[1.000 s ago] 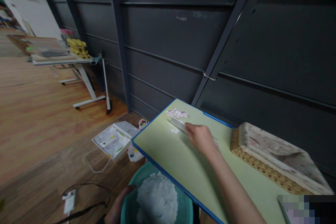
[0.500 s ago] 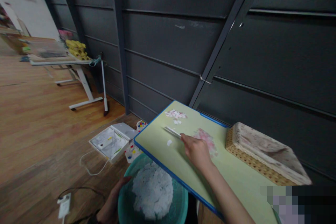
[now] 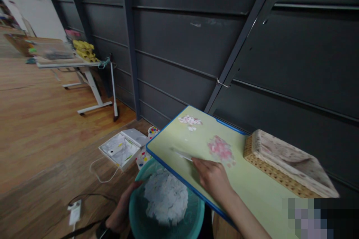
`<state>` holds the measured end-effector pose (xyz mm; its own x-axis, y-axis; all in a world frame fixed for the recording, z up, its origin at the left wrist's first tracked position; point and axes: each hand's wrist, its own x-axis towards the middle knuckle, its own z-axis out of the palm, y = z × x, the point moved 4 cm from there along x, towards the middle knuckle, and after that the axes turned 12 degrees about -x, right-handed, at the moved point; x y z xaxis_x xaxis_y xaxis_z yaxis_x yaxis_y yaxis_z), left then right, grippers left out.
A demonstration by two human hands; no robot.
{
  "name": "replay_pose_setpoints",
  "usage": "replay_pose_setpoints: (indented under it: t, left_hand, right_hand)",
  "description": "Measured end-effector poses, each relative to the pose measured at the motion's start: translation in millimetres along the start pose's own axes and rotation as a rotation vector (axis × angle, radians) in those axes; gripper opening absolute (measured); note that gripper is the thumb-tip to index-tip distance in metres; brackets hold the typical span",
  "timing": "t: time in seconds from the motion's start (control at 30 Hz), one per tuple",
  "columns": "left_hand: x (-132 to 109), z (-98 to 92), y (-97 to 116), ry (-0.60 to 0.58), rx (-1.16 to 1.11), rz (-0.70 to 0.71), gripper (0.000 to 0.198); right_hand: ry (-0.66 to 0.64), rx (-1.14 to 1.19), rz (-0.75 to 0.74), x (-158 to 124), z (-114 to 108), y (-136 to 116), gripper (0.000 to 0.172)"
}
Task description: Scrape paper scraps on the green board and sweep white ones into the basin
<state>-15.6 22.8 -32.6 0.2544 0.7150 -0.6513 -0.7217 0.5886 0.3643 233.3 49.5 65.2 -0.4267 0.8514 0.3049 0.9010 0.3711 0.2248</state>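
My right hand (image 3: 213, 178) is closed on a flat white strip (image 3: 181, 154) and holds it low over the green table (image 3: 252, 183), close to the blue front edge. My left hand (image 3: 123, 209) grips the rim of a teal basin (image 3: 146, 227) heaped with white scraps (image 3: 166, 196), held just below that edge. A pile of pink and white scraps (image 3: 221, 149) lies beyond the right hand. A smaller pile of scraps (image 3: 190, 120) sits near the table's far corner.
A wicker basket (image 3: 283, 164) with a cloth lining stands at the right of the table. On the wooden floor lie an open white box (image 3: 123, 148) and cables (image 3: 84, 209). A second table (image 3: 67, 63) stands far left, before a dark panelled wall.
My right hand has drawn the white strip back from near the far scrap pile toward the table's front edge. The small white bits near it are gone from the table. The basin stays under the edge.
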Motion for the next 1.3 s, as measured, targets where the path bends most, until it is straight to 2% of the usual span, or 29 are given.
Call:
replay_pose_setpoints:
  t: [0.1, 0.2, 0.33, 0.4, 0.47, 0.6, 0.77, 0.97, 1.13, 1.23, 1.3]
  left_hand:
    - [-1.2, 0.9, -0.3, 0.010, 0.046, -0.022, 0.025]
    - [-1.8, 2.7, -0.3, -0.006, 0.069, -0.014, 0.027]
    - [-3.1, 5.0, 0.8, -0.024, 0.030, 0.015, 0.014]
    - [-5.0, 5.6, 1.7, 0.003, 0.029, 0.021, 0.014]
    - [-7.1, 6.6, 2.7, 0.020, 0.044, 0.020, 0.016]
    - [-8.3, 8.6, 4.6, 0.006, 0.077, 0.029, 0.020]
    - [-7.4, 11.2, 4.4, -0.018, 0.043, 0.057, 0.012]
    - [-12.0, 17.0, 3.3, -0.023, 0.070, 0.059, 0.016]
    - [-10.4, 13.4, 3.1, 0.002, 0.060, 0.060, 0.014]
    - [-7.6, 10.0, 1.0, -0.002, 0.056, 0.024, 0.013]
    - [-6.1, 6.9, -1.4, 0.012, 0.059, 0.001, 0.014]
  right_hand:
    - [0.052, 0.054, 0.005, -6.2, -10.1, 2.7, 0.043]
    - [0.058, 0.017, 0.107, 5.1, -15.4, 17.2, 0.040]
    - [-0.099, -0.115, 0.221, 29.3, -8.4, 31.9, 0.045]
    - [-0.193, -0.155, 0.195, 33.9, -2.8, 30.2, 0.048]
    - [-0.224, -0.162, 0.144, 30.1, 0.2, 23.8, 0.048]
    - [-0.123, -0.109, 0.022, 4.7, -3.9, 4.2, 0.047]
    - [0.026, 0.015, -0.121, -25.8, -19.6, -20.9, 0.051]
    - [0.043, 0.231, -0.055, -30.0, -34.6, -24.2, 0.037]
    - [0.129, 0.284, 0.069, -16.4, -41.2, -1.2, 0.033]
    - [0.230, 0.221, 0.244, 4.5, -48.6, 33.8, 0.034]
    - [0.230, 0.130, 0.372, 23.8, -50.4, 62.4, 0.035]
